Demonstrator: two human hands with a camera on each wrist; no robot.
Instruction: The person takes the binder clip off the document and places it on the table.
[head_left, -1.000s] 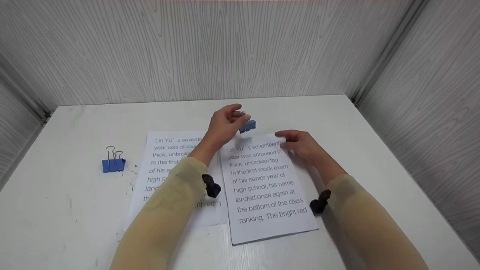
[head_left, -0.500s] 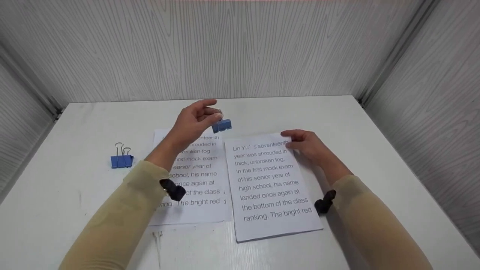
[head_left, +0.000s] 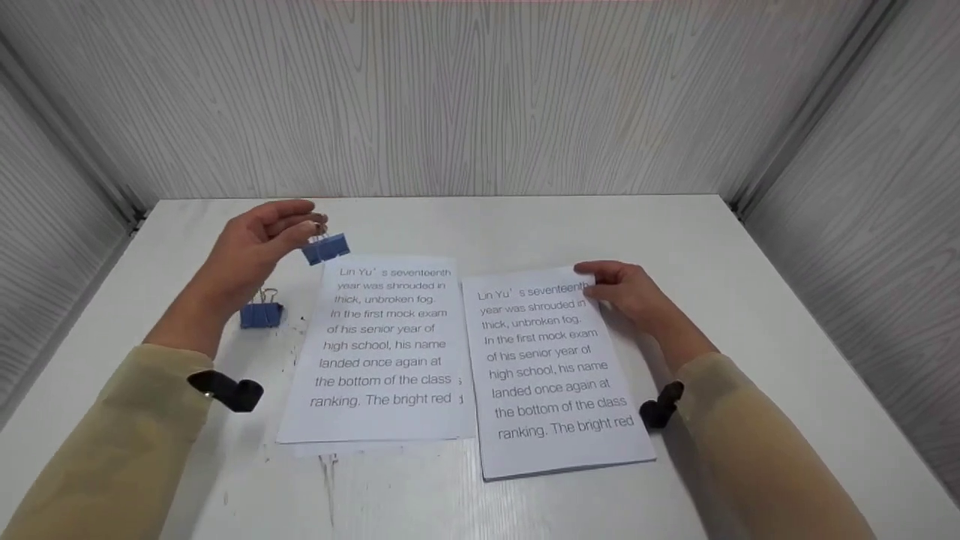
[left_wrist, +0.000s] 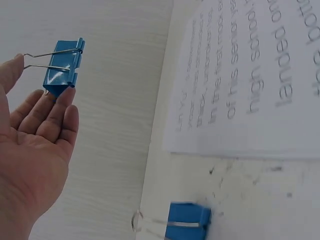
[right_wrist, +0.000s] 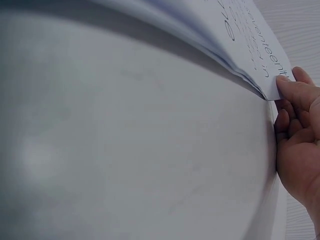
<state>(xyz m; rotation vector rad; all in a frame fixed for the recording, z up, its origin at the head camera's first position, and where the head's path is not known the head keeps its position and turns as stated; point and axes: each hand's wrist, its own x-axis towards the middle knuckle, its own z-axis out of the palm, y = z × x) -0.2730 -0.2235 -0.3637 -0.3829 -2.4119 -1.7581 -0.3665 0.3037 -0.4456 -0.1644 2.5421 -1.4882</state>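
A blue binder clip (head_left: 327, 248) hangs from my left hand (head_left: 259, 240), which pinches its wire handles between thumb and fingers. In the left wrist view that clip (left_wrist: 63, 64) is off the table, its handles reaching to the thumb tip. The hand is above and left of the top edge of the left paper stack (head_left: 386, 345). On the right, my right hand (head_left: 626, 291) pinches the top right corner of the right paper stack (head_left: 559, 367). The right wrist view shows the thumb (right_wrist: 295, 92) on the printed face, with that corner slightly raised.
A second blue binder clip (head_left: 261, 315) stands on the white table (head_left: 405, 502), left of the left stack, handles up. Dark specks mark the tabletop beside it. A grey wood-grain panel (head_left: 450, 97) closes off the back, with more panels at both sides.
My left hand has moved left with the binder clip, from above the right stack past the top of the left stack. The right hand stays at its paper corner. The view has shifted slightly.
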